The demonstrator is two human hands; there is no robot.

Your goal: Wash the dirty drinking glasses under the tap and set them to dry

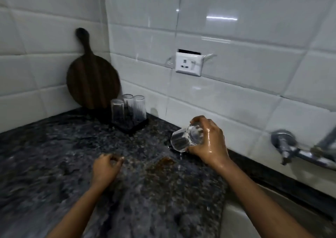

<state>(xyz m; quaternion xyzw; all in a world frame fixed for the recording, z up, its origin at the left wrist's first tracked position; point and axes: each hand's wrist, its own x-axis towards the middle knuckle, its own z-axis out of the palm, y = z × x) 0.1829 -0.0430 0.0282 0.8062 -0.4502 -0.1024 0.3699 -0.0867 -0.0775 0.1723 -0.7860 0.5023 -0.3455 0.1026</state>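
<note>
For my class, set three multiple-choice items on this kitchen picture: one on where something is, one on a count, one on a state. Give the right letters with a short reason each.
1. Where does the wooden board stand?
A. In the sink
B. Leaning in the tiled corner behind the glasses
C. Flat beside the tap

2. How many glasses stand upside down on the dark mat?
A. One
B. Three
C. Five

3. How is the glass in the right hand held?
A. Upright and full
B. Tipped on its side, dripping
C. Set down on the counter

Key: 1 B, the board rests upright against the wall corner. 2 B, three are visible together. 3 B, the wet hand grips it tilted, and water falls from its rim.
</note>
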